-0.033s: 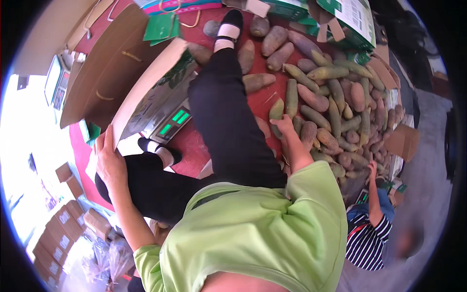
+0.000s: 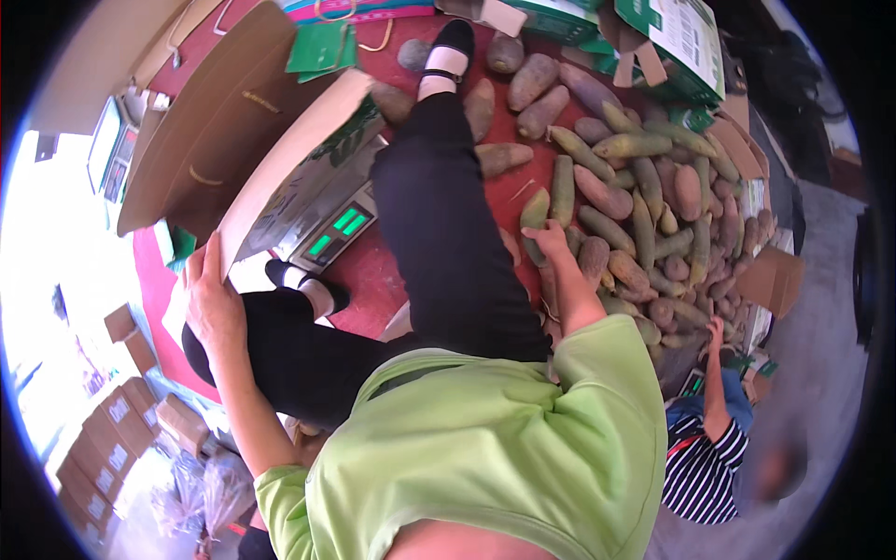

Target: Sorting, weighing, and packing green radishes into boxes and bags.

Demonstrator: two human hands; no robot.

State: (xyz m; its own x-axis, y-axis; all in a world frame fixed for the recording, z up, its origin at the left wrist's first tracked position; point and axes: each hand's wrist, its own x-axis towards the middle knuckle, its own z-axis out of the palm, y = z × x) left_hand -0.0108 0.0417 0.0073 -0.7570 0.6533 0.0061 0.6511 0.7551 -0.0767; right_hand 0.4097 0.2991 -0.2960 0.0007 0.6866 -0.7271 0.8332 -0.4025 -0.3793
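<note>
My left hand (image 2: 213, 303) is closed on the near edge of a tall cardboard box (image 2: 297, 173) with open flaps. The box stands on a digital scale (image 2: 333, 233) with a lit green display. My right hand (image 2: 553, 245) is closed around a long green radish-like root (image 2: 534, 213), whose upper end sticks out past my fingers. Just right of it lies a big heap of similar green and reddish-brown roots (image 2: 644, 224) on the red ground covering (image 2: 509, 182); several more are scattered beyond my outstretched leg (image 2: 434, 215).
Green and white cartons (image 2: 672, 42) stand at the far right, with torn flaps. Another person (image 2: 705, 457) in a striped shirt reaches into the heap at lower right. Brown cartons (image 2: 107, 443) and clear plastic bags (image 2: 201, 490) are at lower left. A second scale (image 2: 117, 149) is at far left.
</note>
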